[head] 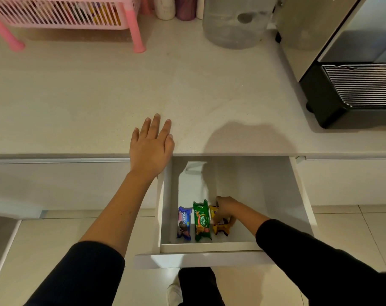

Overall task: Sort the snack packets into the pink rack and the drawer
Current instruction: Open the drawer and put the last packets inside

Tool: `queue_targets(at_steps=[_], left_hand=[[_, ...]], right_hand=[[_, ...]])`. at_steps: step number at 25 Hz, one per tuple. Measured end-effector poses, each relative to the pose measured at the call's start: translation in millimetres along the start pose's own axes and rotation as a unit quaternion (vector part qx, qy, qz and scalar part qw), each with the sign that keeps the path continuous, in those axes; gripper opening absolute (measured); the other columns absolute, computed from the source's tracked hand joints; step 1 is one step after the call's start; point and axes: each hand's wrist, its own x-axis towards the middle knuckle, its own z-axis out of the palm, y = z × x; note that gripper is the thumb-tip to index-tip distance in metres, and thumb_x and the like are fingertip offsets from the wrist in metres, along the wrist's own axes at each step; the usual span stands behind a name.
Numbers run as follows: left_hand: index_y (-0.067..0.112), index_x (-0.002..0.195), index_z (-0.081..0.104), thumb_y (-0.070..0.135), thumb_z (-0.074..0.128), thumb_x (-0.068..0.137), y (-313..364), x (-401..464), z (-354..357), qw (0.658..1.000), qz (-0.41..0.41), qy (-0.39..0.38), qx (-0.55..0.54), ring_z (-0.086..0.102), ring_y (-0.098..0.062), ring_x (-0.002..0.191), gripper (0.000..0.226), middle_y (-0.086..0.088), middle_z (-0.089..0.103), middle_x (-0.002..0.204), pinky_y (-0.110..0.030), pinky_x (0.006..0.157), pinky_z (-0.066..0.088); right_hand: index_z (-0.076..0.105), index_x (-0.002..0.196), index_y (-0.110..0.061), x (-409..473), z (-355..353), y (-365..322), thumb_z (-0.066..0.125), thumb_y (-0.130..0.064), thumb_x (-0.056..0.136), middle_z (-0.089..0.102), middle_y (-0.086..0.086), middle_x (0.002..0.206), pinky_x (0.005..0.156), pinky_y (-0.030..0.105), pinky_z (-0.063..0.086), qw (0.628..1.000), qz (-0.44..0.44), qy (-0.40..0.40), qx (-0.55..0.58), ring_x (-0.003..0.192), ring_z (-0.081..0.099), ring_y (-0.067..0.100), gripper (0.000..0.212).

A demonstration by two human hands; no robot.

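Landmark: drawer (298,191), pulled out. Left hand (151,146) flat, fingers straight, on counter (77,96) above drawer's left corner. Inside, front: Oreo pack (184,223), green pack (201,219), then yellow pack (219,228) gripped by right hand (226,209). Risk: a careless release could tip yellow onto green.

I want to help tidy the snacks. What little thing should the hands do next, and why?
Probably let go: the right hand holds the yellow packet already down in the open drawer, beside the green packet and Oreo packet. The left hand rests flat on the counter.
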Motion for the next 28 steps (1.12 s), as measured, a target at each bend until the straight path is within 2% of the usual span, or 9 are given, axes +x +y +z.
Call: queue_targets(at_steps=[2, 5, 7, 10, 12, 15, 18, 23, 28], left_hand=[[0.027, 0.149, 0.022, 0.040, 0.016, 0.099, 2, 0, -4, 1.000, -0.002, -0.015, -0.004, 0.014, -0.026, 0.146, 0.052, -0.004, 0.018, 0.159, -0.047, 0.117, 0.014], [0.021, 0.148, 0.026, 0.035, 0.023, 0.100, 10, -18, -16, 0.998, -0.005, -0.036, -0.041, 0.014, -0.028, 0.146, 0.051, -0.009, 0.018, 0.158, -0.049, 0.116, 0.016], [0.016, 0.146, 0.033, 0.035, 0.027, 0.098, 22, -53, -24, 0.993, 0.044, -0.037, -0.099, 0.019, -0.030, 0.145, 0.052, -0.011, 0.023, 0.157, -0.050, 0.116, 0.019], [0.019, 0.142, 0.041, 0.035, 0.036, 0.095, 43, -123, -30, 0.973, 0.161, -0.065, -0.153, 0.032, -0.025, 0.140, 0.049, -0.005, 0.035, 0.152, -0.042, 0.112, 0.024], [0.022, 0.135, 0.052, 0.038, 0.033, 0.095, 54, -160, -30, 0.953, 0.224, -0.115, -0.171, 0.045, -0.019, 0.132, 0.047, 0.000, 0.046, 0.145, -0.038, 0.110, 0.036], [0.026, 0.122, 0.061, 0.047, 0.022, 0.097, 59, -191, -21, 0.943, 0.263, -0.140, -0.146, 0.061, -0.012, 0.112, 0.050, 0.007, 0.057, 0.134, -0.031, 0.085, 0.054], [0.028, 0.109, 0.061, 0.057, 0.010, 0.096, 58, -197, -16, 0.943, 0.296, -0.123, -0.086, 0.065, -0.010, 0.087, 0.060, 0.009, 0.066, 0.105, -0.029, 0.058, 0.053], [0.026, 0.098, 0.064, 0.065, 0.030, 0.090, 51, -180, -10, 0.937, 0.318, -0.081, -0.123, 0.062, -0.012, 0.078, 0.052, 0.009, 0.067, 0.089, -0.027, 0.055, 0.051], [0.027, 0.110, 0.063, 0.069, 0.044, 0.082, 54, -137, -6, 0.954, 0.286, 0.000, -0.092, 0.050, -0.021, 0.120, 0.055, 0.002, 0.058, 0.125, -0.037, 0.090, 0.047]], right_hand=[[0.026, 0.144, -0.012, -22, -9, 0, 0.073, -0.031, 0.080, 0.047, 0.016, 0.135, 0.081, 0.039, 0.058, 0.998, -0.001, 0.016, 0.053, 0.109, 0.058, 0.033, 0.081], [0.036, 0.137, -0.010, -59, -18, 5, 0.063, -0.036, 0.087, 0.059, 0.009, 0.113, 0.071, 0.031, 0.051, 0.988, -0.058, 0.140, 0.027, 0.097, 0.060, 0.024, 0.063], [0.049, 0.128, -0.013, -91, -14, 13, 0.059, -0.036, 0.090, 0.061, 0.000, 0.097, 0.065, 0.024, 0.044, 0.968, -0.127, 0.206, 0.072, 0.089, 0.056, 0.017, 0.046], [0.065, 0.108, -0.018, -135, 12, 27, 0.054, -0.034, 0.093, 0.066, 0.000, 0.096, 0.074, 0.029, 0.050, 0.928, -0.211, 0.279, 0.124, 0.084, 0.059, 0.012, 0.024], [0.067, 0.094, -0.022, -156, 36, 36, 0.047, -0.040, 0.095, 0.064, -0.003, 0.086, 0.072, 0.032, 0.050, 0.918, -0.218, 0.322, 0.076, 0.078, 0.059, 0.012, 0.027], [0.064, 0.074, -0.023, -174, 61, 41, 0.042, -0.045, 0.096, 0.061, -0.008, 0.069, 0.056, 0.027, 0.044, 0.883, -0.189, 0.429, -0.034, 0.065, 0.057, 0.010, 0.039], [0.062, 0.060, -0.021, -174, 68, 40, 0.046, -0.040, 0.092, 0.059, -0.007, 0.055, 0.044, 0.025, 0.043, 0.824, -0.207, 0.523, -0.065, 0.051, 0.056, 0.013, 0.041], [0.071, 0.086, -0.017, -151, 60, 42, 0.050, -0.046, 0.090, 0.070, -0.004, 0.082, 0.062, 0.029, 0.053, 0.759, -0.249, 0.597, -0.073, 0.078, 0.063, 0.015, 0.036], [0.048, 0.124, -0.013, -129, 25, 40, 0.052, -0.070, 0.078, 0.054, 0.006, 0.130, 0.102, 0.041, 0.038, 0.725, -0.248, 0.637, -0.085, 0.125, 0.046, 0.025, 0.074]])
